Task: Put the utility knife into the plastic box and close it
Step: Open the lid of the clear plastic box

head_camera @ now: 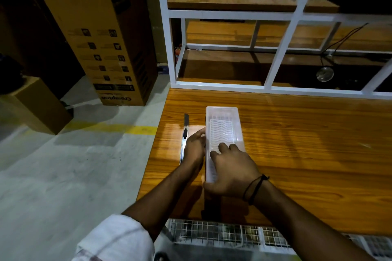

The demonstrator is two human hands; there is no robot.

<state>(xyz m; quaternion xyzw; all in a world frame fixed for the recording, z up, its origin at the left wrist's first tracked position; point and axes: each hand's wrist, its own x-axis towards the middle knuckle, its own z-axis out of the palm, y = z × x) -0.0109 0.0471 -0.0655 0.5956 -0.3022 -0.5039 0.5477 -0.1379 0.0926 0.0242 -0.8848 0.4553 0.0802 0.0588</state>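
While the utility knife (185, 133) lies outside on the wooden table (297, 144), both hands press on the translucent plastic box (222, 121): left hand (195, 147) flat against its side, right hand (232, 170) spread on top; packing and closing remain.

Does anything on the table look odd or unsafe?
Yes. The utility knife lies at the table's left edge with its blade pushed out, beside the left hand. Nothing is spilled or broken.
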